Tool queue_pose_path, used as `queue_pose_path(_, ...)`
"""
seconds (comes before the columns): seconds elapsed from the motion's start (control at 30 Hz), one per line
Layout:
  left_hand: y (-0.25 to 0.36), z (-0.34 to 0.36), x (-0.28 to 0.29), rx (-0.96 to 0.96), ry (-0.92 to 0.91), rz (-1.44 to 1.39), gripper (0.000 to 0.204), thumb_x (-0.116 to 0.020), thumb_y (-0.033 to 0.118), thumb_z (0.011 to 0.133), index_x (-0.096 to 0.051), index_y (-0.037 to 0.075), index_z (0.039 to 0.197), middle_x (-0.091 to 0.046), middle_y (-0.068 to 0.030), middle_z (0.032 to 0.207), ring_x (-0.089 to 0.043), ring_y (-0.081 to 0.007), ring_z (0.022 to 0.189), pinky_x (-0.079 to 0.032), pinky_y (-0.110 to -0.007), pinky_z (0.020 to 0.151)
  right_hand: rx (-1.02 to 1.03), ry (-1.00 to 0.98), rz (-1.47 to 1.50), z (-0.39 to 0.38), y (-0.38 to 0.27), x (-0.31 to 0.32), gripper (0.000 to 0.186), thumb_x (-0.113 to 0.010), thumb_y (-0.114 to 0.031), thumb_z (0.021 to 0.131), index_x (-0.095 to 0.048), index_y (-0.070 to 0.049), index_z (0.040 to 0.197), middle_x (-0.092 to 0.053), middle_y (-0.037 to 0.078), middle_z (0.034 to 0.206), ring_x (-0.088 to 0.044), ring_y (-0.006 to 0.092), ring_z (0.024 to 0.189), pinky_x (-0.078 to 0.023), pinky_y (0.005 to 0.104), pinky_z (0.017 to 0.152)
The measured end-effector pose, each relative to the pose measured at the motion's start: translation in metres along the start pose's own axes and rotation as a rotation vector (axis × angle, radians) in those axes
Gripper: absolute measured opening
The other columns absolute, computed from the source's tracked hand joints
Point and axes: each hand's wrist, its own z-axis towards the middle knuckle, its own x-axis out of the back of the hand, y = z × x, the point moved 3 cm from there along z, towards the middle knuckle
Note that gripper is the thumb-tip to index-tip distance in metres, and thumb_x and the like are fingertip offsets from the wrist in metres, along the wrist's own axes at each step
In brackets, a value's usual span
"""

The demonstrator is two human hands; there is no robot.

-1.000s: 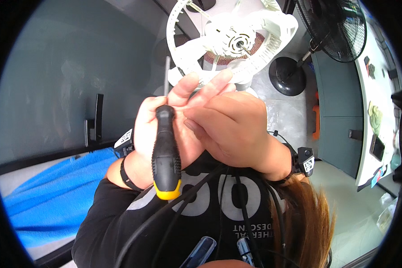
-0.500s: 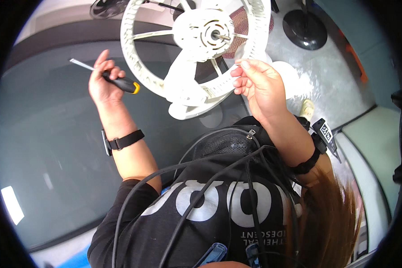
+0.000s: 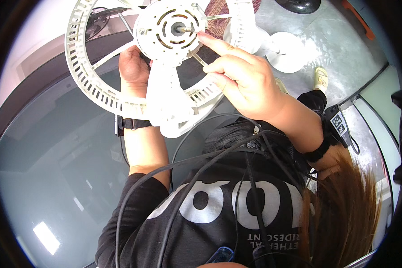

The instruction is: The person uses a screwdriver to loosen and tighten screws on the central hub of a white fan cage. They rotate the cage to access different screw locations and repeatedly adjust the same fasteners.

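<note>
Nearest are one black shirt [image 3: 201, 241] with large pale lettering and several black cables [image 3: 198, 172] lying across it. The two forearms reach forward, each wearing one black wrist band. The right hand [image 3: 254, 85] has its index finger stretched out, the tip at the edge of the motor housing [image 3: 158, 35]; its other fingers are bent near the thumb, and I cannot tell if something small is pinched there. One white fan frame [image 3: 167, 89] stands before the person, over the dark glossy surface [image 3: 67, 156]; its broad neck gives the long axis, running from the motor housing back toward the person. One metal shaft [image 3: 187, 29] comes out of the housing, pointing up and a little to the right. The one left hand [image 3: 133, 69] is behind the frame, its fingers mostly hidden, so I cannot tell whether they grip or only support. Farther, on the grey floor [image 3: 339, 40], are two pale yellow shoes [image 3: 320, 79], one round white base [image 3: 286, 53] and one reddish mat [image 3: 215, 26].
</note>
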Motion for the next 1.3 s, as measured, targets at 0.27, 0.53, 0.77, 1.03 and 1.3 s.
queue_pose_path(0.27, -0.004, -0.003, -0.014, 0.002, -0.275, -0.174, 0.045, -0.033, 0.022, 0.094, -0.057, -0.010, 0.116, -0.064, -0.0190, 0.112, -0.064, -0.0260, 0.100, -0.053, -0.036, 0.085, -0.029, -0.011, -0.014, 0.000, 0.004, -0.003, 0.006, -0.064, 0.001, 0.082, -0.060, 0.004, 0.086, -0.058, 0.025, 0.125, -0.066, 0.0228, 0.070, -0.052, 0.0283, 0.064)
queue_pose_path(0.53, 0.001, -0.008, -0.021, -0.001, -0.031, -0.010, 0.045, -0.033, 0.030, 0.095, -0.062, -0.004, 0.103, -0.068, -0.0150, 0.085, -0.059, -0.0180, 0.060, -0.047, -0.027, 0.053, -0.133, 0.178, 0.207, -0.004, 0.003, -0.009, 0.010, -0.062, 0.001, 0.088, -0.065, 0.005, 0.097, -0.064, 0.013, 0.101, -0.059, 0.0113, 0.065, -0.048, 0.0221, 0.065)
queue_pose_path(0.77, 0.005, -0.016, -0.029, 0.050, -0.137, -0.078, 0.051, -0.034, 0.039, 0.094, -0.063, -0.002, 0.102, -0.067, -0.0125, 0.077, -0.048, -0.0147, 0.046, -0.036, -0.024, 0.040, -0.935, 0.289, 1.055, -0.013, 0.014, -0.042, 0.015, -0.062, -0.010, 0.092, -0.068, 0.000, 0.100, -0.059, 0.001, 0.070, -0.053, 0.0083, 0.060, -0.043, 0.0212, 0.055)
queue_pose_path(1.03, -0.003, -0.013, -0.022, -0.041, -0.115, -0.124, 0.055, -0.035, 0.042, 0.095, -0.061, -0.002, 0.112, -0.069, -0.0135, 0.099, -0.064, -0.0177, 0.076, -0.049, -0.027, 0.060, -0.867, 0.363, 1.149, -0.010, 0.027, -0.057, 0.012, -0.062, -0.011, 0.091, -0.066, -0.002, 0.098, -0.061, 0.003, 0.078, -0.054, 0.0090, 0.064, -0.044, 0.0231, 0.056)
queue_pose_path(1.3, -0.010, -0.008, -0.011, 0.038, -0.209, -0.219, 0.063, -0.034, 0.048, 0.094, -0.060, -0.005, 0.115, -0.066, -0.0161, 0.111, -0.062, -0.0249, 0.103, -0.047, -0.036, 0.093, -0.819, 0.394, 0.984, -0.007, 0.031, -0.065, 0.007, -0.065, -0.007, 0.089, -0.064, -0.001, 0.092, -0.059, 0.002, 0.071, -0.053, 0.0077, 0.056, -0.042, 0.0203, 0.050)
